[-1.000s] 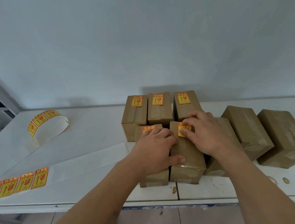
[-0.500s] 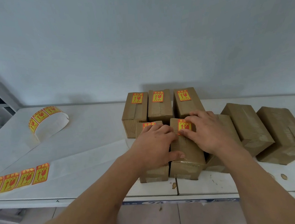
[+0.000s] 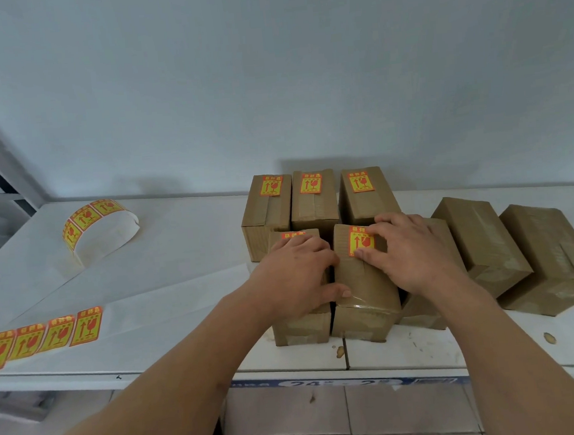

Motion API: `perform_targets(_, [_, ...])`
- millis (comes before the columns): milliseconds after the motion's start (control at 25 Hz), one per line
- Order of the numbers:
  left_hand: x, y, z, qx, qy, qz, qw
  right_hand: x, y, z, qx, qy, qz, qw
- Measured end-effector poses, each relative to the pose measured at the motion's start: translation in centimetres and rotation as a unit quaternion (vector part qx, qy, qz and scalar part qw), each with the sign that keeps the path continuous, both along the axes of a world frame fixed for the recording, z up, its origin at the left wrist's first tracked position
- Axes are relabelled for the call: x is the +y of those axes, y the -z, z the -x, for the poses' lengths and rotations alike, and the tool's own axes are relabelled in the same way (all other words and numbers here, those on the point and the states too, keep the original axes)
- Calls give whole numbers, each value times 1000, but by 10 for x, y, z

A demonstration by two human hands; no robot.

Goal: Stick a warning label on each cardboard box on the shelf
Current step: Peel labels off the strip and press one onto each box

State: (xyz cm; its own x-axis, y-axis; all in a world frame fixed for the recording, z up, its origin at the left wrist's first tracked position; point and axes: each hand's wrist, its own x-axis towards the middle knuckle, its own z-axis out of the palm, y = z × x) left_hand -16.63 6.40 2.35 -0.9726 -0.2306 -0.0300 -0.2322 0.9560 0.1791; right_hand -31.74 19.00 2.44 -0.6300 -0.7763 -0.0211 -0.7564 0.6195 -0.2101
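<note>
Three cardboard boxes stand in a back row (image 3: 313, 201), each with a yellow-and-red warning label on top. In front, my left hand (image 3: 293, 275) lies over a labelled box (image 3: 301, 326), its thumb hooked on the middle front box (image 3: 364, 300). The fingertips of my right hand (image 3: 408, 252) press the edges of a warning label (image 3: 359, 242) that lies flat on that middle box. A plain box (image 3: 423, 313) lies partly hidden under my right hand. Two more plain boxes (image 3: 479, 240) (image 3: 553, 254) lie tilted to the right.
A strip of unused labels (image 3: 47, 335) on white backing paper runs across the left of the white shelf (image 3: 177, 233) up to a curled loop of labels (image 3: 90, 219). The wall stands close behind the boxes. Tiled floor shows below the shelf's front edge.
The label, pinched in my right fingers a second ago, now lies flat on the middle front box. My right fingers have slid to its edges. My left hand stays put.
</note>
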Motion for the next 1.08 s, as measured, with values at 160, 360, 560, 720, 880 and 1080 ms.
perform_targets(160, [-15,-11,-25,56,-40,-14,998,-7,-12,-21,26,-45,55,997])
perform_targets(360, [-54,-18,-86,60,-114,2,992,-37,-20,-74,44,-142,80,986])
perform_targets(560, [-96,-9,-161,4,-206,-5,979,-89,-14,-134,41,-228,66,971])
perform_targets(720, [-123,3,-211,-32,-262,-27,964,-139,3,-182,23,-275,32,961])
perform_targets(880, [-151,19,-248,-57,-302,-35,951,-181,29,-226,-26,-291,5,956])
perform_targets(1080, [-180,42,-278,-90,-349,-52,931,-227,61,-268,-95,-278,5,956])
